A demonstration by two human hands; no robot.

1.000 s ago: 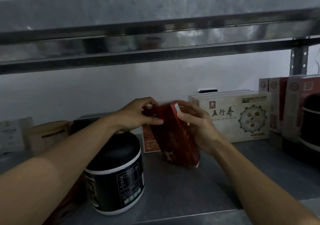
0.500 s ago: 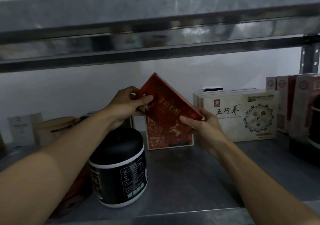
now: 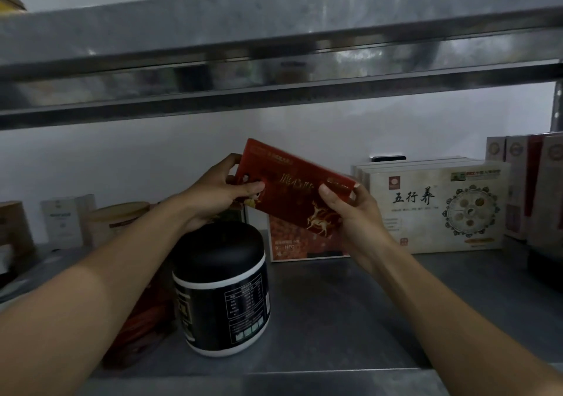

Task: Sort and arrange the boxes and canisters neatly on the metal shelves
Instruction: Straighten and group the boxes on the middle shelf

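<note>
- Red box (image 3: pixel 294 196), flat and printed with a gold deer, is held in the air above the metal shelf (image 3: pixel 350 319). It is tilted so that its left end sits higher than its right end.
- Left hand (image 3: pixel 217 196) grips the upper left end of the box. The thumb lies across the front face and the fingers curl round the edge to the back.
- Right hand (image 3: pixel 353 216) grips the lower right end. The thumb presses on the front face and the fingers wrap behind the box.
- Black canister (image 3: pixel 222 289) with a white band stands upright on the shelf, below the left hand.
- Second red box (image 3: pixel 289 245) stands upright at the back of the shelf, directly behind the held box.
- Cream boxes (image 3: pixel 435 210) stand upright, one behind another, just right of the second red box and beyond the right hand.
</note>
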